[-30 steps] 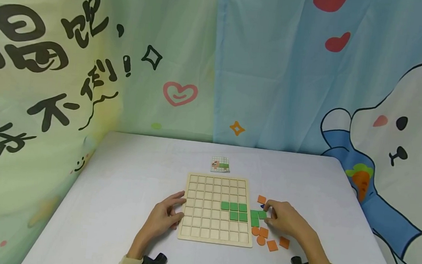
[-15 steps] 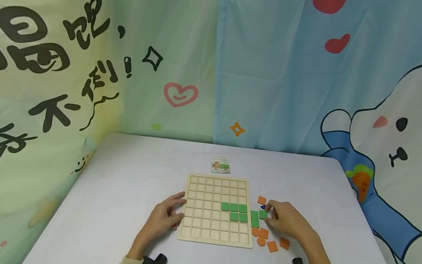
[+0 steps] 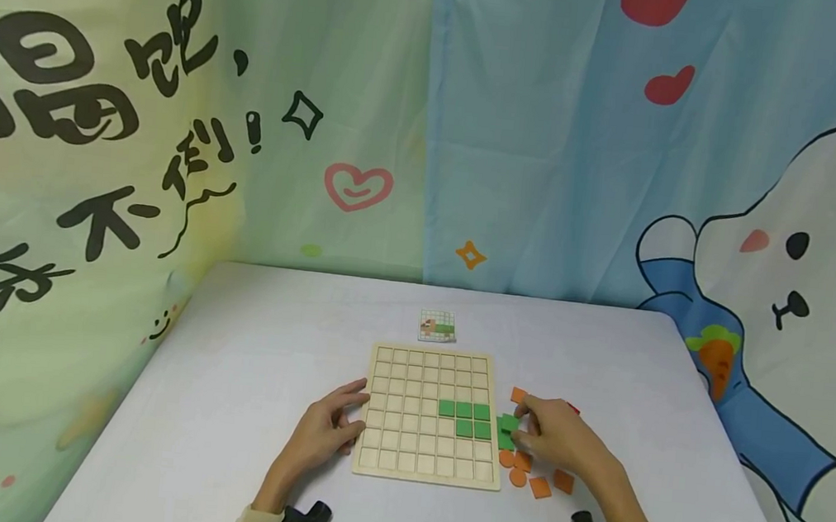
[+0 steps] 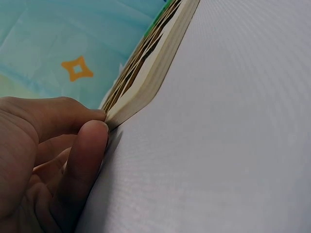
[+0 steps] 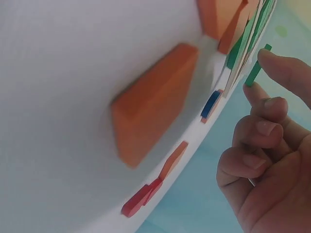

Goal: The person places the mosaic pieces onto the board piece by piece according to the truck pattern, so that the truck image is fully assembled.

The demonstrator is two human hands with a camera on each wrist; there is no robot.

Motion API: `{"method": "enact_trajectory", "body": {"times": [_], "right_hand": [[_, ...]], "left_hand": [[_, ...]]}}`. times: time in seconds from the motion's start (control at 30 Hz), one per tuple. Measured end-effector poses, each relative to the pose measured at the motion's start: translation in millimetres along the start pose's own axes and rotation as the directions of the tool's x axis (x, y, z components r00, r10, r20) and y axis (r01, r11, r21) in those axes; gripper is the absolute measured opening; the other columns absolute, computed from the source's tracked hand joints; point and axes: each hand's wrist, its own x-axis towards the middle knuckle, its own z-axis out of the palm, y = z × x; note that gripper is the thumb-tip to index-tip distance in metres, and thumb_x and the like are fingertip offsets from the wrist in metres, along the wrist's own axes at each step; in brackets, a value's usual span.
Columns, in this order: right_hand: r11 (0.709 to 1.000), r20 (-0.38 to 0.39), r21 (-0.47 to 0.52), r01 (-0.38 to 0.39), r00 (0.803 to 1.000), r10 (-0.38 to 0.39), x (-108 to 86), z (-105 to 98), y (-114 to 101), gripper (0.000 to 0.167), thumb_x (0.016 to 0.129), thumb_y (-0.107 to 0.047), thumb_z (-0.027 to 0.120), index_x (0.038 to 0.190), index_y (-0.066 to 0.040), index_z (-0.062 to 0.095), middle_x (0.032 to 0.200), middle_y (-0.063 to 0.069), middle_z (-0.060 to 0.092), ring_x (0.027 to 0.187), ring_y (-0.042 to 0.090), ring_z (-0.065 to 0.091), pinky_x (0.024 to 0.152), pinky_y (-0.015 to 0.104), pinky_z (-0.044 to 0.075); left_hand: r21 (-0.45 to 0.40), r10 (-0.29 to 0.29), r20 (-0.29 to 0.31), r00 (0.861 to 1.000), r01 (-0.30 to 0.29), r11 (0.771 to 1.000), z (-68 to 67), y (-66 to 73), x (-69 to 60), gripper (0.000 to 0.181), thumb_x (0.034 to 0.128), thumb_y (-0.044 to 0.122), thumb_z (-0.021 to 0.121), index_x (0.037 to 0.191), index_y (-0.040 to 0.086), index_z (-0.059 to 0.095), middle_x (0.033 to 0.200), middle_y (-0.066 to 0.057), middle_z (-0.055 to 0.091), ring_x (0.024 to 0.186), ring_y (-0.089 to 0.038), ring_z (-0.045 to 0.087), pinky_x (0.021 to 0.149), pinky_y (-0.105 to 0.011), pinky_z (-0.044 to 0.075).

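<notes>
A wooden grid board (image 3: 392,436) lies on the table, with several green square tiles (image 3: 464,428) set in cells on its right side. My left hand (image 3: 327,424) touches the board's left edge; in the left wrist view the thumb (image 4: 87,155) and a fingertip meet the rim. Between the thumb and index finger of my right hand (image 3: 561,433) is a green square tile (image 5: 257,65), held clear of the table in the right wrist view. It is over other loose green tiles (image 3: 505,442) beside the board's right edge.
Orange square tiles (image 3: 540,487) and round orange pieces (image 3: 518,477) lie right of the board. A blue piece (image 5: 211,104) and red pieces (image 5: 141,198) show in the right wrist view. Behind the board lies a small pattern card (image 3: 438,327). Curtains hang beyond the table.
My right hand has lifted a green tile from the table and moved slightly left toward the board. A red piece now shows behind that hand. My left hand has not moved.
</notes>
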Motion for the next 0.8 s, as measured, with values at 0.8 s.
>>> {"method": "enact_trajectory", "body": {"times": [0.8], "right_hand": [[0.991,-0.014,0.015,0.129,0.992,-0.129,12.4,18,-30,0.022,0.092,-0.019,0.08,0.11,-0.01,0.072,0.064,-0.007,0.046,0.056,0.003,0.04,0.053,0.019,0.031]], "left_hand": [[-0.005,-0.002,-0.001,1.0,0.002,1.0,0.7,1.7,0.3,0.048,0.0933,-0.001,0.074,0.141,-0.002,0.064,0.167,-0.014,0.047,0.055,-0.011,0.061,0.051,-0.019,0.048]]}}
